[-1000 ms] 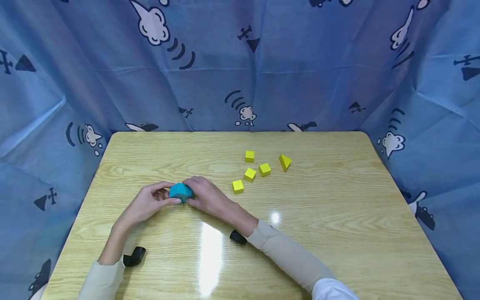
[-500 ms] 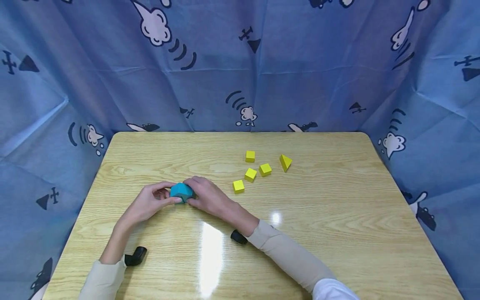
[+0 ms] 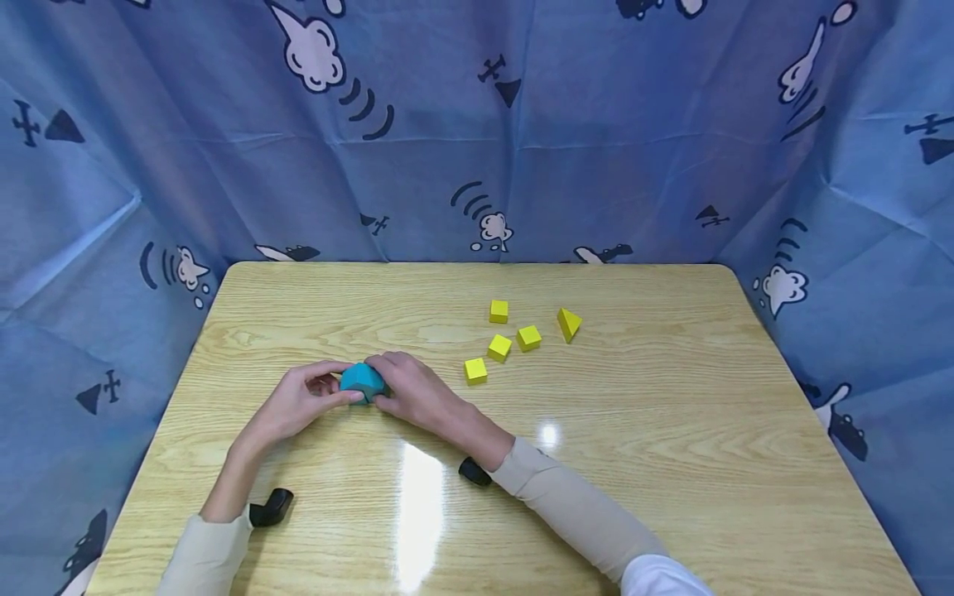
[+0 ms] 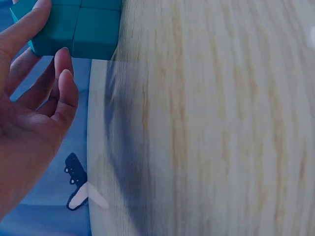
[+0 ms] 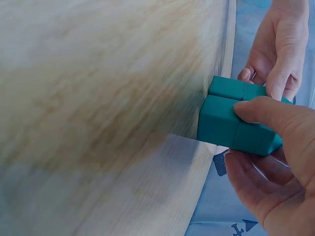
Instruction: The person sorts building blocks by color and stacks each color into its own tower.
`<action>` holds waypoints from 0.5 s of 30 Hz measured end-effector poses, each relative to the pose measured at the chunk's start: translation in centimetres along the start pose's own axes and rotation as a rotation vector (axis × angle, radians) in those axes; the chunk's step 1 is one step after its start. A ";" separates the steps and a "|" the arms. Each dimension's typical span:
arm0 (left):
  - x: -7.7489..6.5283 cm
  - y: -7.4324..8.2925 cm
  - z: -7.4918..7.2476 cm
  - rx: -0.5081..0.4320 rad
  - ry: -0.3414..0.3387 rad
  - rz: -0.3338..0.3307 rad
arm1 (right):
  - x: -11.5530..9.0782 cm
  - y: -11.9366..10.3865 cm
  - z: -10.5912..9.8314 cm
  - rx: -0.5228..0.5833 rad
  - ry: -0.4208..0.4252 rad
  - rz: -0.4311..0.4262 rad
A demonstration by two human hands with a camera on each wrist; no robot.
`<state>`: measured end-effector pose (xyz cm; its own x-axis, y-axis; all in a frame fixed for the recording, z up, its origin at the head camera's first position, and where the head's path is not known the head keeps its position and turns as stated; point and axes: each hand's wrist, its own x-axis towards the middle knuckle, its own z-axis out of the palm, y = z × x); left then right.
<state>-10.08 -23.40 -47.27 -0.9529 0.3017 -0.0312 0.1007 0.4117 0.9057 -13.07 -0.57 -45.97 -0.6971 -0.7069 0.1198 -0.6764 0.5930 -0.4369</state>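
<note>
Teal toy blocks (image 3: 363, 378) stand in a small stack on the left half of the table, between both hands. In the right wrist view, cube-shaped blocks (image 5: 218, 119) sit two high and two wide, with a sloped piece partly visible on top. My left hand (image 3: 298, 403) holds the stack's left side between thumb and fingers. From the right, my right hand (image 3: 413, 389) pinches it, its thumb (image 5: 258, 109) on an upper cube and its fingers on the opposite side. The left wrist view shows the left thumb (image 4: 34, 22) against the teal blocks (image 4: 96, 32).
Several yellow cubes (image 3: 475, 372) lie loose on the wooden table (image 3: 671, 414), right of the hands. A yellow triangular block (image 3: 570, 324) lies beyond them. Blue patterned cloth (image 3: 417, 149) rises behind the table and along its sides. Black wrist cameras (image 3: 272, 507) hang at the sleeves.
</note>
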 end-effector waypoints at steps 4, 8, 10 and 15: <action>0.1 -0.1 0.0 0.009 -0.010 -0.013 | -0.1 0.2 -0.1 0.015 0.000 0.003; 0.1 0.0 0.0 0.027 -0.009 -0.015 | -0.6 0.6 -0.4 0.036 0.016 0.001; 0.0 0.1 0.0 0.030 0.003 -0.010 | -0.9 1.0 -0.8 0.044 0.024 0.004; -0.5 0.8 0.2 0.042 0.091 0.035 | -2.0 2.1 -1.8 0.050 0.035 0.026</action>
<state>-9.48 -23.01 -46.62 -0.9704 0.2382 0.0398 0.1440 0.4388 0.8870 -13.50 2.73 -45.53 -0.7227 -0.6771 0.1390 -0.6461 0.5903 -0.4838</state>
